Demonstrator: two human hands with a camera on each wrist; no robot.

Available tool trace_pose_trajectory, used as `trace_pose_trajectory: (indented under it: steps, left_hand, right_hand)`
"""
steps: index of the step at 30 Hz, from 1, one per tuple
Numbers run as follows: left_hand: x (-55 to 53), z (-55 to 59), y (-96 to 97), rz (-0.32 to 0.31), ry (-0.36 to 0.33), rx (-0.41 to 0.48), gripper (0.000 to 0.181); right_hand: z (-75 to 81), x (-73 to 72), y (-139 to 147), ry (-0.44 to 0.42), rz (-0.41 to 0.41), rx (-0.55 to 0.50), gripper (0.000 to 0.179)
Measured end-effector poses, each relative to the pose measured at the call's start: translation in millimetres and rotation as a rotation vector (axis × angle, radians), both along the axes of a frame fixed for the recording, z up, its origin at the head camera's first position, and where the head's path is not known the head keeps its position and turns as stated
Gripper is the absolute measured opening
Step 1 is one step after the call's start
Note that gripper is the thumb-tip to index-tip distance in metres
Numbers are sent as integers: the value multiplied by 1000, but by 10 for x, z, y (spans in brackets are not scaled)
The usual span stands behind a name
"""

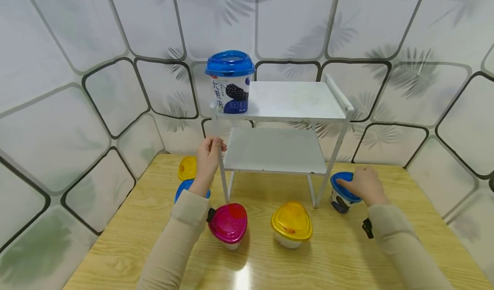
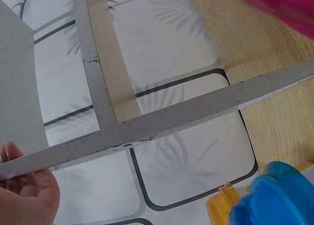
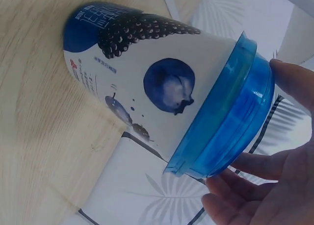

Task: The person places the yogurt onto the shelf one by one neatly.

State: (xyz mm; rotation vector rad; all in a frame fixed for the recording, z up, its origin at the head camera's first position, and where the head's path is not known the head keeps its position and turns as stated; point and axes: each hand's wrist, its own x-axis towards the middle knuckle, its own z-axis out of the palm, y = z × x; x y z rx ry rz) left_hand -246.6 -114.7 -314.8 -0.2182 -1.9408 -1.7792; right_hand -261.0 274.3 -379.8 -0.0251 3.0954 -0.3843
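We find the left hand (image 1: 209, 155) gripping the left front post (image 2: 186, 110) of the rack (image 1: 274, 150); the right hand (image 1: 365, 185) grips a blue-lidded cup (image 3: 169, 87), right of it. The right wrist view exposes fingers (image 3: 245, 188) hidden overhead; the left crops the magenta lid (image 2: 289, 4).

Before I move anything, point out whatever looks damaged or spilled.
The rack looks worn: in the left wrist view, dark marks, perhaps chipped paint, show along its edges. I see no spill on the table.
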Motion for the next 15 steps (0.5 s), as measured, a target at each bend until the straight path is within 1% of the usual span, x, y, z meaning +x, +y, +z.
trace_pose_trajectory:
  steps: [2,6,15]
  left_hand:
    - [-3,-5,-1,2,1,-2,25]
    - [-13,-21,-6,-4,8,3,26]
    - [-7,-15,-9,-14,18,5,25]
  right_hand:
    - [-5,-6,-2,-9,10,19,78]
    - [-5,-32,22,-23,51,17,75]
    - [-50,-94,103,-2,151,-78,68]
